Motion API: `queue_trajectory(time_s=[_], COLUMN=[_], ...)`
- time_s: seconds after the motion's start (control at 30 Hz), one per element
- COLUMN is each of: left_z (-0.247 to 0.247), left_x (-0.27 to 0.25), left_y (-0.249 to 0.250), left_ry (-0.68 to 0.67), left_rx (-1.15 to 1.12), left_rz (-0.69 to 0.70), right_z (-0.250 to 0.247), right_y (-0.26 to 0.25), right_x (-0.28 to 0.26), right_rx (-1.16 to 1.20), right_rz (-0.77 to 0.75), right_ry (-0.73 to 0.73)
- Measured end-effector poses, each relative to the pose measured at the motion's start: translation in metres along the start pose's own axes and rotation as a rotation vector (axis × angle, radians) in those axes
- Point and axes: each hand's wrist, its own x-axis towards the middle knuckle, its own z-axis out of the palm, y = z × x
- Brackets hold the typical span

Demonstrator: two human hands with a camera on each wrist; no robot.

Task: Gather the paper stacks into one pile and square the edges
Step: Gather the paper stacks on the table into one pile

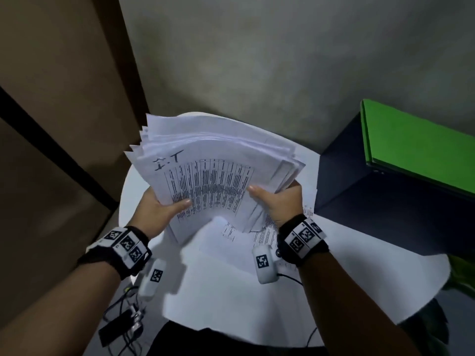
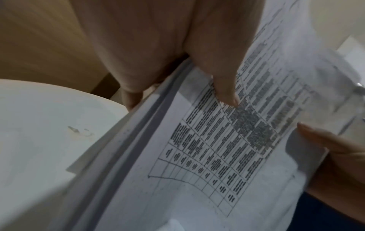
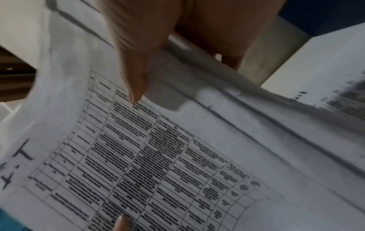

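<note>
My left hand (image 1: 160, 206) and my right hand (image 1: 276, 201) each clamped one lower side of the single gathered pile (image 1: 218, 173), thumbs on its top sheet, other fingers under it, and the pile hung tilted above the round white table (image 1: 231, 291). I judged the step needed a looser grip and taps of the pile's edge on that table, because its upper edges were fanned. I counted one held pile and, under it on the table, at least one loose printed sheet (image 1: 259, 235).
</note>
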Motion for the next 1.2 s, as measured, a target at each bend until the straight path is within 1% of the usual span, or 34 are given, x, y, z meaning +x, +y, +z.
queue_trajectory(time_s=[0.1, 0.13, 0.17, 0.2, 0.27, 0.3, 0.33, 0.37, 0.47, 0.53, 0.63, 0.67, 0.73, 0.77, 0.83, 0.9, 0.93, 1.0, 1.07, 1.13, 1.2], left_z=[0.006, 0.008, 0.008, 0.007, -0.002, -0.009, -0.017, -0.026, -0.046, -0.051, -0.063, -0.069, -0.076, -0.08, -0.087, -0.089, -0.089, -0.084, -0.074, -0.063, -0.051], left_x=[0.008, 0.011, 0.013, 0.016, 0.02, 0.021, 0.022, 0.023, 0.022, 0.021, 0.021, 0.022, 0.023, 0.024, 0.029, 0.029, 0.03, 0.027, 0.021, 0.018, 0.018], left_y=[0.001, 0.003, 0.007, 0.011, 0.021, 0.027, 0.033, 0.037, 0.041, 0.039, 0.029, 0.02, 0.01, 0.007, -0.002, 0.001, 0.001, 0.001, -0.002, -0.02, -0.044], left_ry=[0.065, 0.093, 0.121, 0.142, 0.156, 0.158, 0.153, 0.145, 0.073, 0.05, 0.095, 0.09, 0.14, 0.165, 0.165, 0.161, 0.126, 0.075, 0.02, -0.03, -0.08], left_rx=[-0.034, -0.039, -0.034, -0.026, -0.004, 0.021, 0.036, 0.049, 0.064, 0.079, 0.109, 0.12, 0.148, 0.156, 0.166, 0.143, 0.126, 0.113, 0.028, -0.019, 0.031], left_rz=[-0.009, -0.002, 0.002, 0.017, 0.061, 0.078, 0.091, 0.087, 0.123, 0.102, 0.049, 0.012, -0.083, -0.086, -0.108, -0.126, -0.103, -0.098, -0.144, -0.258, -0.394], right_z=[0.001, -0.002, -0.009, -0.019, -0.043, -0.052, -0.054, -0.052, -0.032, -0.021, -0.006, -0.001, 0.007, 0.01, 0.013, 0.011, 0.009, 0.002, -0.009, -0.022, -0.039], right_y=[0.012, 0.023, 0.04, 0.06, 0.102, 0.121, 0.132, 0.136, 0.136, 0.133, 0.13, 0.13, 0.127, 0.125, 0.121, 0.115, 0.113, 0.105, 0.09, 0.062, 0.024], right_x=[0.002, 0.003, 0.005, 0.007, 0.006, 0.005, 0.003, -0.001, -0.005, -0.004, 0.0, 0.002, 0.005, 0.007, 0.009, 0.008, 0.007, 0.005, 0.006, 0.009, 0.015], right_rx=[-0.038, -0.093, -0.191, -0.378, -0.827, -0.935, -0.967, -0.964, -1.015, -1.061, -0.996, -0.969, -0.898, -0.842, -0.737, -0.706, -0.697, -0.677, -0.648, -0.63, -0.64], right_rz=[0.063, 0.119, 0.208, 0.352, 0.646, 0.731, 0.748, 0.73, 0.648, 0.617, 0.57, 0.564, 0.574, 0.588, 0.627, 0.649, 0.648, 0.622, 0.543, 0.417, 0.265], right_ry=[-0.001, 0.02, 0.062, 0.123, 0.221, 0.257, 0.289, 0.298, 0.225, 0.179, 0.11, 0.104, 0.105, 0.122, 0.15, 0.163, 0.162, 0.162, 0.202, 0.268, 0.35])
